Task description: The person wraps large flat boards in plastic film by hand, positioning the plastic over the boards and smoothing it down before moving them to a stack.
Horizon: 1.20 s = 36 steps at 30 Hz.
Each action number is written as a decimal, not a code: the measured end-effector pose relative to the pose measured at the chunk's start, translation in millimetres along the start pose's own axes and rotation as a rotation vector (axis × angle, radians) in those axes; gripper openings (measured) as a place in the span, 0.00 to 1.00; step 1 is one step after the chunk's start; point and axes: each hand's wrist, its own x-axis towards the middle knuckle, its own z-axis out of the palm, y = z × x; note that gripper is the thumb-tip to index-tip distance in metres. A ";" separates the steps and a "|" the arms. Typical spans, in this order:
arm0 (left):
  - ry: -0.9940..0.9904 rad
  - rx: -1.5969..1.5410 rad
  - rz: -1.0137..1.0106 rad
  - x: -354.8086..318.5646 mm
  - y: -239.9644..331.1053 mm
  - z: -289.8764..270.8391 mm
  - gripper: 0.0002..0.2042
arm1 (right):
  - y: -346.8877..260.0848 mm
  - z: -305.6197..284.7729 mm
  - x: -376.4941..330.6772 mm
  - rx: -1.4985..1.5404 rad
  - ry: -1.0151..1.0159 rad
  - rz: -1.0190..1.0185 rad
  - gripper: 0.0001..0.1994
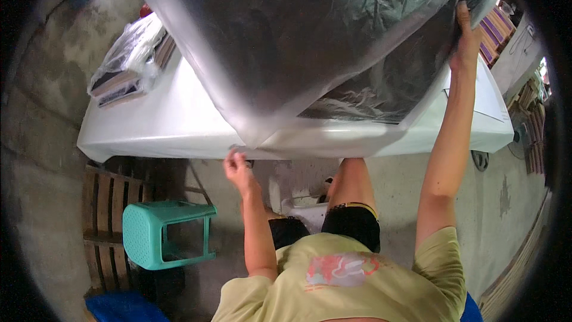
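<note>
Wrapped panel (268, 36) we grip, right hand (467, 42) clasped, over white worktop (152, 122); left hand (239, 170) half-curled, hold unclear; stool (143, 235) at eight o'clock.

From the head, 1 fisheye looks down, shirt (351, 295) nearest, table (179, 104) beyond.

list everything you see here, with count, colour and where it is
plastic-covered panel: 1, dark under clear film, over the table
table: 1, white, in front of the person
wrapped bundle: 1, dark in clear plastic, table's left end
stool: 1, teal, floor at left
slatted wood: 1, brown, beside the stool
blue object: 1, blue, lower left corner
striped stack: 1, orange-brown and purple, upper right
background clutter: uncountable, mixed, right rim
shirt: 1, yellow-green, bottom middle
shorts: 1 pair, black, above the shirt in view
left hand: 1, bare, near the film's near corner, contact unclear
right hand: 1, bare, holding the panel's right edge
</note>
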 end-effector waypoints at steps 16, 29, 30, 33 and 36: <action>-0.670 -0.143 0.664 65.1 273.7 167.9 0.31 | 24.4 -16.6 -13.9 0.235 -0.017 0.285 0.31; -0.698 -0.036 0.702 75.6 257.2 160.4 0.32 | 40.4 -42.5 -2.7 0.034 0.144 0.266 0.20; -0.705 -0.021 0.689 80.2 260.6 152.9 0.32 | 37.7 -34.7 -16.0 0.090 0.098 0.186 0.20; -0.716 0.015 0.675 97.3 279.1 129.1 0.32 | 30.3 -13.5 -22.6 0.140 0.208 0.283 0.20; -0.706 0.044 0.695 130.1 302.8 102.6 0.30 | 32.5 26.4 -43.0 0.124 0.177 0.304 0.21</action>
